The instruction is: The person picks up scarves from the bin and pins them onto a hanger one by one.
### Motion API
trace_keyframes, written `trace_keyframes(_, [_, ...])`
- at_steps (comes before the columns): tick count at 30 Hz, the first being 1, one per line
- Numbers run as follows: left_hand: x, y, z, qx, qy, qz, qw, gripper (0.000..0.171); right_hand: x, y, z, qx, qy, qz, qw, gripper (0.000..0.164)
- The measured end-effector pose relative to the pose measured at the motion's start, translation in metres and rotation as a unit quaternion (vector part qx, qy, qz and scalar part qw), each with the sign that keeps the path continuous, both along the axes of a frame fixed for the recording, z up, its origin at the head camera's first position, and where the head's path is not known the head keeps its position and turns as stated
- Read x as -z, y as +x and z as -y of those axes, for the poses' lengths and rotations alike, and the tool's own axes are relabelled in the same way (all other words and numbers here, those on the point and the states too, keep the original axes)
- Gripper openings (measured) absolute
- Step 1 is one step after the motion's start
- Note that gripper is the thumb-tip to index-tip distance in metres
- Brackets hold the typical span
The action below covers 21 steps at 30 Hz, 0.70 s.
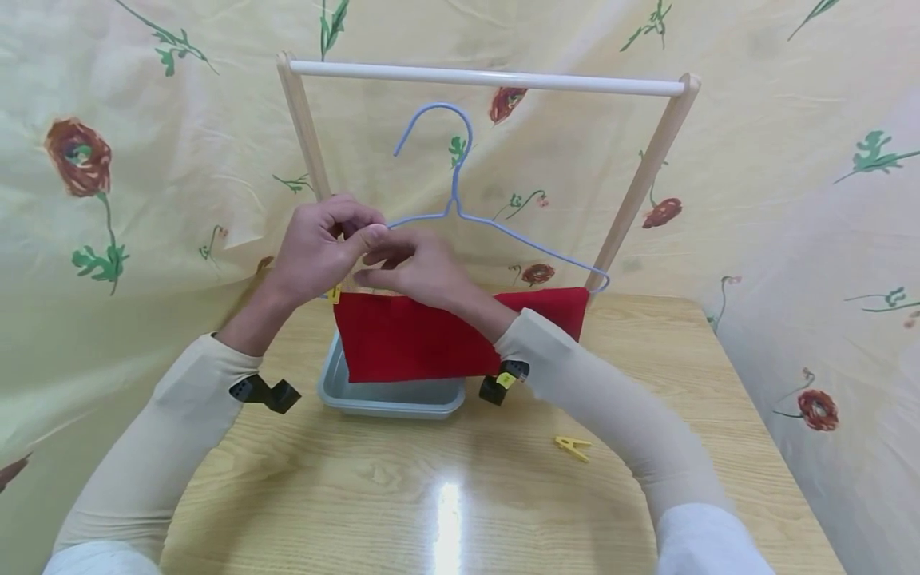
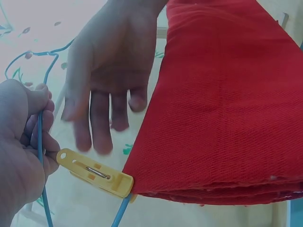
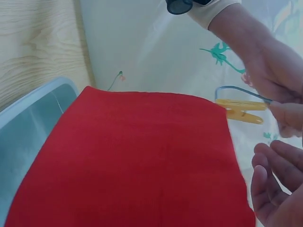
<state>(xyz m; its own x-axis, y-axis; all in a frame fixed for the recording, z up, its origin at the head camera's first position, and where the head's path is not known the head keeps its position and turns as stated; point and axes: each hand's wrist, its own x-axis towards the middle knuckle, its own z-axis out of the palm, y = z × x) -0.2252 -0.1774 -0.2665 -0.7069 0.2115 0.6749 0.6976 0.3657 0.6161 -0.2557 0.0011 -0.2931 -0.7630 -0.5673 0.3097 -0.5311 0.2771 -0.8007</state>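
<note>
1. while your left hand (image 1: pixel 319 247) pinched one sloping arm of the blue hanger (image 1: pixel 456 204) between thumb and curled fingers, your right hand (image 1: pixel 424 267) hung just beside it, fingers loosely extended and holding nothing.
2. the hanger's hook stood free of the white rod (image 1: pixel 489 77), lower in the head view.
3. the red cloth (image 1: pixel 410 339) hung at the hanger's lower bar, where a yellow clothespin (image 2: pixel 94 172) clipped one corner to the wire; you could not tell whether your left fingertips touched that pin.
4. on your right wrist's black camera (image 1: pixel 492 390), a small yellow label (image 1: pixel 506 380) bore marks too small to read.
5. your right forearm (image 1: pixel 483 312) covered part of the cloth, which itself hid the back of the pale blue tray (image 1: pixel 391 411).
6. how the cloth's right end met the hanger was hard to make out.
7. your left wrist view cut the cloth off above and blurred your right fingertips.
8. a second clothespin (image 1: pixel 573 447) lay on the wooden table (image 1: pixel 345 495).
</note>
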Motion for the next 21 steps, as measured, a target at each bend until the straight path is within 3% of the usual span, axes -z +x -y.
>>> trace_keyframes(6, [-0.001, 0.000, 0.002, -0.007, -0.005, 0.000, 1.0000, 0.005, -0.005, 0.008, -0.023, 0.034, -0.001, -0.013, 0.999, 0.046])
trace_keyframes(14, [-0.001, 0.000, 0.003, -0.010, -0.010, 0.007, 0.9999, 0.005, -0.004, 0.026, -0.044, 0.020, -0.030, -0.031, 0.999, 0.041])
trace_keyframes(21, [-0.002, 0.000, 0.004, -0.017, -0.012, 0.002, 0.9998, 0.005, -0.007, 0.047, -0.067, 0.032, -0.052, -0.053, 0.997, 0.038])
